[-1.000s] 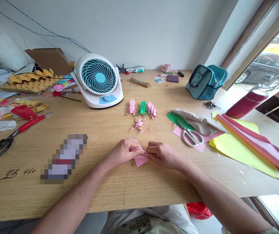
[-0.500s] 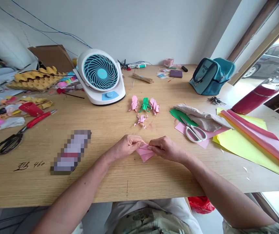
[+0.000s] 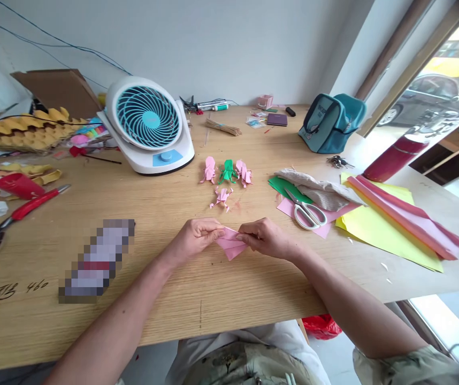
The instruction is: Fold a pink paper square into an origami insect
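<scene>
A small folded piece of pink paper (image 3: 230,247) is stretched between my hands over the wooden table, its pointed end toward me. My left hand (image 3: 201,235) pinches its left upper corner, and my right hand (image 3: 264,238) pinches the right one. Just beyond them lies a pink folded paper figure (image 3: 222,197) with thin curled limbs. Behind that one, a green paper figure (image 3: 228,171) sits between two more pink figures (image 3: 209,169) (image 3: 244,172).
White-handled scissors (image 3: 310,215) lie on pink and green sheets to the right, near yellow paper (image 3: 377,230) and a red bottle (image 3: 396,158). A fan (image 3: 149,123) stands back left, a pixelated flat object (image 3: 99,259) nearer. A teal bag (image 3: 331,124) is back right.
The view has turned somewhat to the right, so the table's objects appear further left. The gap between my hands looks slightly wider, showing more of the pink paper, which both still pinch.
</scene>
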`<action>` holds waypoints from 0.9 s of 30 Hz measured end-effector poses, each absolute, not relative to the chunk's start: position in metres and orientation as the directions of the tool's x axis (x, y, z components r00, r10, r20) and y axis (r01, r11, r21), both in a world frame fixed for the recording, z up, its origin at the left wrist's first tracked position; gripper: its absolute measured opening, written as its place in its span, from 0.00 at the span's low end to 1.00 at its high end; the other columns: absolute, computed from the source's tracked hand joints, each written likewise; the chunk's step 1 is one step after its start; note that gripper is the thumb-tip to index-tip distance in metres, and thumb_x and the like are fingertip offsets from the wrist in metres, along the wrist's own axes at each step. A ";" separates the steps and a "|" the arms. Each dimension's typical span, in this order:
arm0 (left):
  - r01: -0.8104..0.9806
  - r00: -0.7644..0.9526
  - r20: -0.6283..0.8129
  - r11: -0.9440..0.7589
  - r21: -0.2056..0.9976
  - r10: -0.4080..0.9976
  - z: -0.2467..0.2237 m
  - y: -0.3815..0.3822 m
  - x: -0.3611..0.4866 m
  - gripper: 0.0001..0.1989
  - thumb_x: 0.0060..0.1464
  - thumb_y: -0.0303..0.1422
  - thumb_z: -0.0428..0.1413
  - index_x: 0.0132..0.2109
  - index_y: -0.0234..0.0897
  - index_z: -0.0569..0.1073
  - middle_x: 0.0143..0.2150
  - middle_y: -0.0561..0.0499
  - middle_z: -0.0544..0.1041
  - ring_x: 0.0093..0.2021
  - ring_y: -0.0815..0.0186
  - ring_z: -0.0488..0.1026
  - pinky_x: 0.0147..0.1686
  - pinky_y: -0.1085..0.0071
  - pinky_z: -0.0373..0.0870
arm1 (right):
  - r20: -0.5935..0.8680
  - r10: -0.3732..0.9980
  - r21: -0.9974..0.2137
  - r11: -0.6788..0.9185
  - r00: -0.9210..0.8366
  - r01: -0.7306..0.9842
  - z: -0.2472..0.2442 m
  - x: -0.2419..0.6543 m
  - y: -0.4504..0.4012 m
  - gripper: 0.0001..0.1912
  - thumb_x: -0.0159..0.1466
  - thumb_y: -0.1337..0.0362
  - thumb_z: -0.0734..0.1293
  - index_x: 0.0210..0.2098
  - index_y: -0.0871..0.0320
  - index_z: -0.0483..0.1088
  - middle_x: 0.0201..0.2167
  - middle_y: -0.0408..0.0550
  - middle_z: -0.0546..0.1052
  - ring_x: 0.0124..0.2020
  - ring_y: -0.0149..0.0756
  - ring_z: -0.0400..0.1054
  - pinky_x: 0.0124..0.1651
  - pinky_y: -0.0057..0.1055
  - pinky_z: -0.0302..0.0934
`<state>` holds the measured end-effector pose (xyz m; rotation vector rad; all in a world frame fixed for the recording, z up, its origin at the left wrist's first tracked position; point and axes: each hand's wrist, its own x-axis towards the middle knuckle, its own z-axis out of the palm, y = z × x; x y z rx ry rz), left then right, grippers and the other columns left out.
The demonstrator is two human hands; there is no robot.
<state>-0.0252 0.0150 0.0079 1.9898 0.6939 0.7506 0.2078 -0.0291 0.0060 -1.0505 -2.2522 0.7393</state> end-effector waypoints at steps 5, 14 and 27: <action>0.250 0.633 0.272 -0.524 0.814 0.725 0.004 0.020 -0.028 0.14 0.60 0.39 0.57 0.31 0.36 0.81 0.28 0.48 0.78 0.29 0.66 0.72 0.31 0.74 0.64 | 0.222 0.801 -0.690 0.533 -0.556 0.491 0.009 0.207 -0.029 0.18 0.70 0.61 0.59 0.24 0.58 0.60 0.19 0.39 0.66 0.20 0.25 0.53 0.26 0.24 0.47; 0.264 0.610 0.312 -0.558 0.787 0.729 0.002 0.021 -0.030 0.12 0.59 0.37 0.57 0.32 0.36 0.80 0.28 0.50 0.75 0.29 0.67 0.70 0.31 0.74 0.64 | 0.193 0.834 -0.712 0.481 -0.516 0.511 0.015 0.206 -0.031 0.17 0.71 0.60 0.59 0.25 0.58 0.63 0.18 0.39 0.66 0.20 0.25 0.55 0.27 0.24 0.49; 0.215 0.466 0.259 -0.392 0.895 0.846 0.007 0.017 -0.028 0.13 0.56 0.39 0.61 0.46 0.38 0.81 0.33 0.51 0.78 0.33 0.68 0.72 0.33 0.76 0.66 | 0.074 0.856 -0.861 0.314 -0.512 0.400 0.006 0.211 -0.028 0.25 0.69 0.49 0.60 0.22 0.58 0.61 0.15 0.38 0.67 0.17 0.24 0.58 0.23 0.22 0.52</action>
